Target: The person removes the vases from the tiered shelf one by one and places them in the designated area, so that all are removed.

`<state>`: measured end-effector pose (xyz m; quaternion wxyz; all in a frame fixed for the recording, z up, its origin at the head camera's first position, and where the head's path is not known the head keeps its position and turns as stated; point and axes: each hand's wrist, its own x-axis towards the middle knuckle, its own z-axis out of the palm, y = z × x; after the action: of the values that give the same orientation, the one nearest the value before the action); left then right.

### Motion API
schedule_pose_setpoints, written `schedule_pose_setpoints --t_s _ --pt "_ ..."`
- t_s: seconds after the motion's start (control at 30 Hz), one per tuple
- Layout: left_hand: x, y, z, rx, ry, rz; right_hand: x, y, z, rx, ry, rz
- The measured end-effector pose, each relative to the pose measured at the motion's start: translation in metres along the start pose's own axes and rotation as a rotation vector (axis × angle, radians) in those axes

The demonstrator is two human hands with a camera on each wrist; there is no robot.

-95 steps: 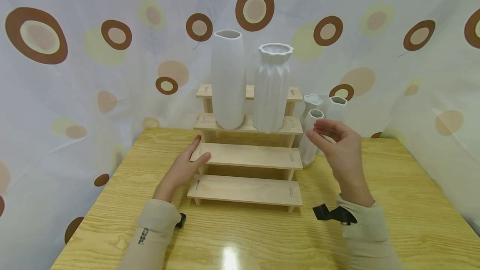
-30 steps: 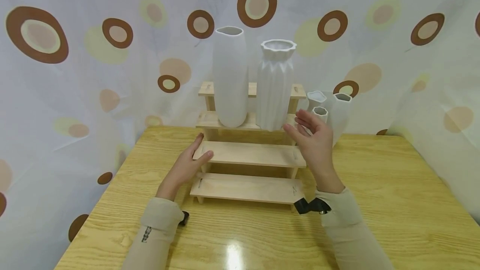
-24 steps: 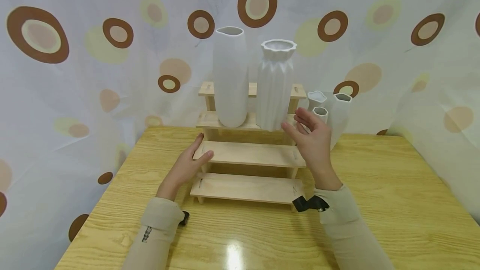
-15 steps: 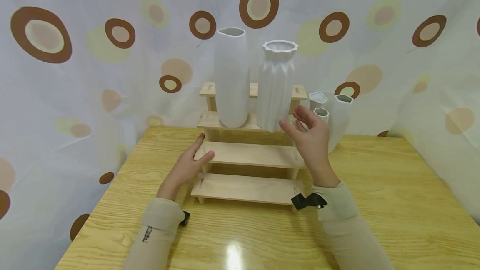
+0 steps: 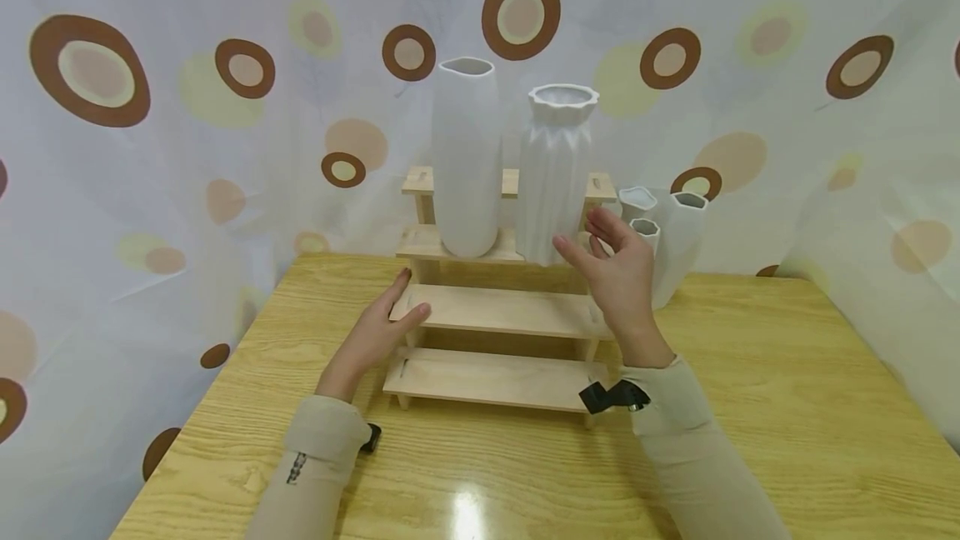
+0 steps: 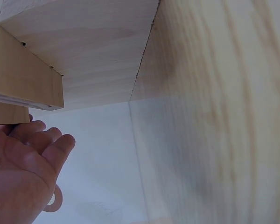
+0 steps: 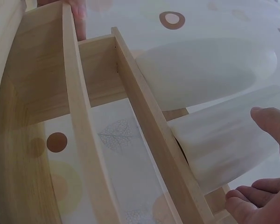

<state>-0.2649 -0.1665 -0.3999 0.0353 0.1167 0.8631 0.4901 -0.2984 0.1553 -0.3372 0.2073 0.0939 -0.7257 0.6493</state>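
A four-tier wooden display stand (image 5: pixel 502 311) stands on the table. My left hand (image 5: pixel 371 336) grips the left end of its second tier from the bottom, thumb on top; in the left wrist view the fingers (image 6: pixel 56 149) curl by the boards. On the tier above stand a tall smooth white vase (image 5: pixel 467 161) and, to its right, a white pleated vase (image 5: pixel 557 182) with a scalloped rim. My right hand (image 5: pixel 618 282) is beside the pleated vase's lower right side, thumb and fingers apart. In the right wrist view a gap shows between this hand and the pleated vase (image 7: pixel 228 140).
Several smaller white vases, among them an angular one (image 5: pixel 678 248) and a slim one (image 5: pixel 645 230), stand right of the stand, partly hidden by my right hand. The wood-grain table (image 5: pixel 780 390) reaches to a patterned cloth backdrop (image 5: pixel 247 140) behind and at the sides.
My right hand has moved left, from in front of the smaller vases to the pleated vase's lower side. My left hand has kept its place on the stand.
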Motion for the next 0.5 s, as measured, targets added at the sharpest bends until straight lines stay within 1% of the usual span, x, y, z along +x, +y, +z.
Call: schedule_pose_setpoints --t_s 0.07,0.17,0.4,0.5 --pt "-0.0038 0.0077 -0.0008 0.003 -0.002 0.004 0.0011 -0.0001 0.0007 -0.001 0.0 -0.002" --pt "-0.0063 0.0117 -0.0013 0.003 -0.002 0.009 0.0029 0.0002 0.0016 -0.01 0.002 -0.009" --pt "-0.0072 0.0116 -0.0017 -0.006 -0.005 0.001 0.0064 -0.0001 0.0034 -0.058 0.005 -0.011" --pt "-0.0073 0.0111 -0.0019 -0.005 -0.01 -0.003 0.0082 0.0007 0.0051 -0.056 0.008 -0.017"
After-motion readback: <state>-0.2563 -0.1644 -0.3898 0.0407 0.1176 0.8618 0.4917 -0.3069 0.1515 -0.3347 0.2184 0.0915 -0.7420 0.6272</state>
